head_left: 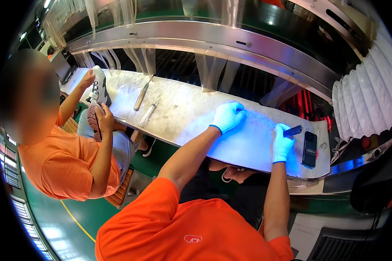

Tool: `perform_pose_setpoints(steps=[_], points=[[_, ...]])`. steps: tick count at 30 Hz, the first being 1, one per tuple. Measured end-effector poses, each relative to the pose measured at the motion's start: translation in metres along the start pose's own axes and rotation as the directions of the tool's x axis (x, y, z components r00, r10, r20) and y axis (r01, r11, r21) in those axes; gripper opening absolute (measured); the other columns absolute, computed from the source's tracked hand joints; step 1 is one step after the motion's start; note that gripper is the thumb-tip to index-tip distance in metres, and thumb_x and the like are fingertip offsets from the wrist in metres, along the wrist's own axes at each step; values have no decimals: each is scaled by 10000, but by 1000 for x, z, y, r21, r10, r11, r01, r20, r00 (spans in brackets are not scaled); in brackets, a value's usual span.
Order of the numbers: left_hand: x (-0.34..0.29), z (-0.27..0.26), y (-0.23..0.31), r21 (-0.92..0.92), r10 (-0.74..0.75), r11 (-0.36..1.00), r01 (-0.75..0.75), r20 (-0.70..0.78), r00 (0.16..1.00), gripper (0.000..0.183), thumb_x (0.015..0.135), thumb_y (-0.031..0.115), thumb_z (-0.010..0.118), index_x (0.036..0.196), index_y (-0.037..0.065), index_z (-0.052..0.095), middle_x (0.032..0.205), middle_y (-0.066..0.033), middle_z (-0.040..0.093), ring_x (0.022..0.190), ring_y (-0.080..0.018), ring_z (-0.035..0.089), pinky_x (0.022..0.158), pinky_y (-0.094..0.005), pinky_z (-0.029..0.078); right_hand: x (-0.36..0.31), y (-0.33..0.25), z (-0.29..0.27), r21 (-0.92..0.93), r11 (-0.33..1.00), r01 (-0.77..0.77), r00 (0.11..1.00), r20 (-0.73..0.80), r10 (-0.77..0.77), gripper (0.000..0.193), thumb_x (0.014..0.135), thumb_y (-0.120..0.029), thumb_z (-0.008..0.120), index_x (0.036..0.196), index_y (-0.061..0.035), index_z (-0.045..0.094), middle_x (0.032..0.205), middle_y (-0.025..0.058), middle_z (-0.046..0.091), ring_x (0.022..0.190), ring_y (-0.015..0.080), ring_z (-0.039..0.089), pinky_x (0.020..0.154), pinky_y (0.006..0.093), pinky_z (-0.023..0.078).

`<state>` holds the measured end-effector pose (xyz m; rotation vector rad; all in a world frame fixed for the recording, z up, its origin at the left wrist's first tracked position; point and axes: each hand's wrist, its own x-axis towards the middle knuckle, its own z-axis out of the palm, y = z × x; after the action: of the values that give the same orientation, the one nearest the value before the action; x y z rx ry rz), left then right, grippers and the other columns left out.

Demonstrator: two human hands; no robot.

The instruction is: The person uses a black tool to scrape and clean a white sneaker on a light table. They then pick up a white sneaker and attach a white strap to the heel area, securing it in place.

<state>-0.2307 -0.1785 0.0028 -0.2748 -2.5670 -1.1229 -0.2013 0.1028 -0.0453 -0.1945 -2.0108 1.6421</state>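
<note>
My left hand, in a white knit glove that glows blue, rests on the pale worktop with its fingers curled in. Nothing shows in it. My right hand, gloved the same way, is closed around a short dark bar-shaped tool that sticks out to the right past the thumb. What kind of tool it is I cannot make out. Bright blue light covers the worktop between and around both hands. Just right of my right hand lies a black mobile phone.
At the left, a seated co-worker in orange holds a grey-white sneaker and a reddish-brown sole. A wooden-handled tool and a clear tube lie on the worktop. Behind it runs a metal-framed conveyor with plastic strips; a white ribbed duct stands right.
</note>
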Motion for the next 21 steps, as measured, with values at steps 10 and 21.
perform_pose_setpoints(steps=[10,21], points=[[1,1,-1,6,4,1000,-4,-11,1000,252,941,278,762,1063,73,843,1118,-176,802,1024,-406,765,956,-481,604,0,-3,0,22,1000,-16,1000,12,16,168,1011,-149,810,1100,-7,798,976,44,794,908,167,742,862,353,588],[1,-2,0,-10,-22,1000,22,12,1000,267,943,287,762,1071,67,844,1123,-177,800,1023,-403,769,958,-468,609,-1,-7,1,3,1000,-23,999,24,23,175,1005,-153,826,1104,-10,809,1042,66,813,987,194,757,918,376,585]])
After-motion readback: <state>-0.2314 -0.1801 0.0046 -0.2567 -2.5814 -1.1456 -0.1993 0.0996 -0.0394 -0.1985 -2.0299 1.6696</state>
